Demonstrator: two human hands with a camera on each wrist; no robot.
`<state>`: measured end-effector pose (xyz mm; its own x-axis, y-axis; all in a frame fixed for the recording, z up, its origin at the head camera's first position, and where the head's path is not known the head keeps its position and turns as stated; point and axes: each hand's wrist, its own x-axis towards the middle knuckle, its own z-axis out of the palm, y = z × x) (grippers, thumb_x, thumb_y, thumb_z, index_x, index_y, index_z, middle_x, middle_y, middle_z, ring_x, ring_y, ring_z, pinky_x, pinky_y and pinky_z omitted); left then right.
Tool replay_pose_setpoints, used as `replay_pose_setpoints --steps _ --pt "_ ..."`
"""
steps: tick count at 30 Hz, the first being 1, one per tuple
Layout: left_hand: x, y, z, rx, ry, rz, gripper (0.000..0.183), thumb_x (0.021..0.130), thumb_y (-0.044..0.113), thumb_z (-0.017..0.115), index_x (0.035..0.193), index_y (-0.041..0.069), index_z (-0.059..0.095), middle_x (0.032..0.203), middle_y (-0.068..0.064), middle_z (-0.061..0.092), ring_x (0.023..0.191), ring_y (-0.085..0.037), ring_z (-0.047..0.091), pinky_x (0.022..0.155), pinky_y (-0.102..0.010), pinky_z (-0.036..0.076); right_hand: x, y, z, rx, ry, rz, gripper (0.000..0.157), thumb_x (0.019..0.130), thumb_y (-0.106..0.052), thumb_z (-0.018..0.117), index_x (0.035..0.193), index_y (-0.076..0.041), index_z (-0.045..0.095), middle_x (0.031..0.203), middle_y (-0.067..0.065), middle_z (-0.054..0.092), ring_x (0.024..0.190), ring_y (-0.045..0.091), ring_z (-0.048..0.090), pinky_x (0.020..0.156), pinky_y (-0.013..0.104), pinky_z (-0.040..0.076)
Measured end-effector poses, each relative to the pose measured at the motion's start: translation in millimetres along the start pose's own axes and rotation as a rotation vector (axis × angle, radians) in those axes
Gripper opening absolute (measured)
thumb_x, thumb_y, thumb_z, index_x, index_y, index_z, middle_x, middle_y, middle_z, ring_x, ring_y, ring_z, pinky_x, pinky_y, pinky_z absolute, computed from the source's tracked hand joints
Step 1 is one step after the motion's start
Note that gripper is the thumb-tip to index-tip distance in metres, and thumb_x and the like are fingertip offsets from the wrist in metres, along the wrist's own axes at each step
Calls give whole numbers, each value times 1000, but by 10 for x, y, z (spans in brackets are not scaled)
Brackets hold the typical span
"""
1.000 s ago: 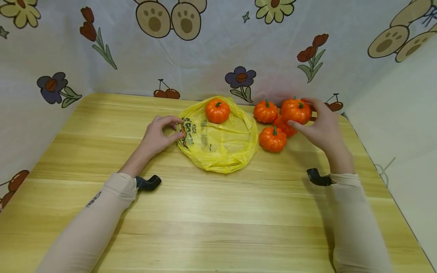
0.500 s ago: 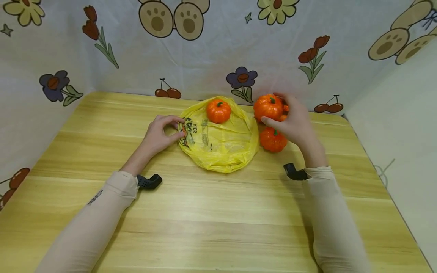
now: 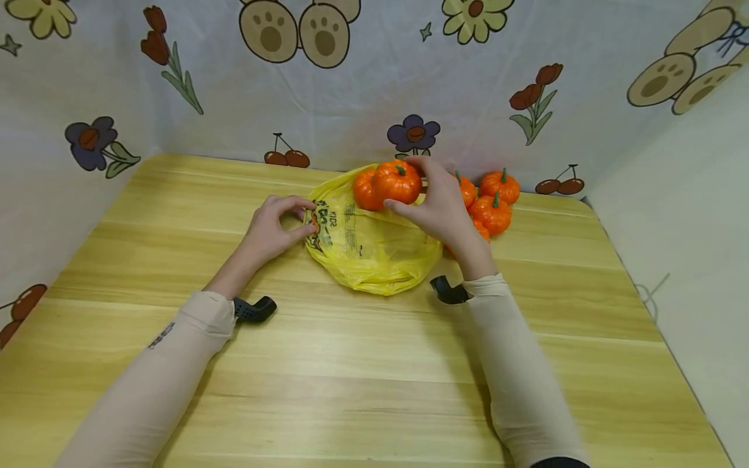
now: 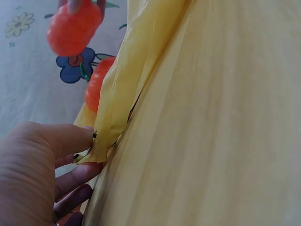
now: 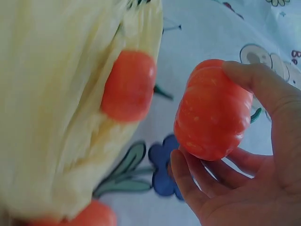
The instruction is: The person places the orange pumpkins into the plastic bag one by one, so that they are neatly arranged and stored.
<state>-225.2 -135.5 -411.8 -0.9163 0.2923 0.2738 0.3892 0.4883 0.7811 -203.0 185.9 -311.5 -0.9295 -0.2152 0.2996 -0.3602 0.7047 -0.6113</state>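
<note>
A yellow plastic bag [image 3: 374, 263] lies spread with its mouth up near the back of the table. My left hand [image 3: 272, 227] pinches its left edge between thumb and fingers, seen close in the left wrist view. Inside the bag's far side sits a small orange pumpkin [image 3: 364, 190] with a green stem. My right hand [image 3: 441, 201] grips another orange pumpkin [image 3: 396, 182] over the bag, overlapping the first in the head view. In the right wrist view, thumb and fingers hold this pumpkin [image 5: 214, 113] from opposite sides, apart from the one in the bag.
Several more orange pumpkins [image 3: 491, 214] cluster right of the bag, partly hidden by my right hand. A patterned cloth [image 3: 339, 110] hangs behind the wooden table [image 3: 351, 377]. A black curved wrist piece [image 3: 255, 311] juts from each sleeve.
My right hand has carried its pumpkin leftward from the cluster on the right to over the bag. The left hand keeps its pinch on the bag's edge.
</note>
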Motion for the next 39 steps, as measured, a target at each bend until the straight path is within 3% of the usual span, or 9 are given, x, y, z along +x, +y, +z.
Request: replay_pose_setpoints --steps 8,23,39 --pt "1 -4 1 12 -7 -13 36 90 19 85 124 13 76 103 -8 70 107 -26 51 97 -46 36 152 -213 302 0 19 26 77 86 -36 88 147 -7 51 140 11 62 126 27 60 106 44 52" --pt "-3 0 -34 26 -12 -6 32 92 20 83 122 11 77 104 -10 70 107 -28 51 95 -46 37 309 -447 750 50 -43 28 73 88 -33 86 146 -5 51 139 13 61 124 28 59 107 43 51" --pt "5 -15 -38 27 -2 -13 33 90 20 84 119 7 76 104 -12 72 109 -30 52 98 -46 38 292 -443 1033 -90 -124 46 82 86 -37 88 150 -6 48 148 14 56 134 30 54 113 45 47"
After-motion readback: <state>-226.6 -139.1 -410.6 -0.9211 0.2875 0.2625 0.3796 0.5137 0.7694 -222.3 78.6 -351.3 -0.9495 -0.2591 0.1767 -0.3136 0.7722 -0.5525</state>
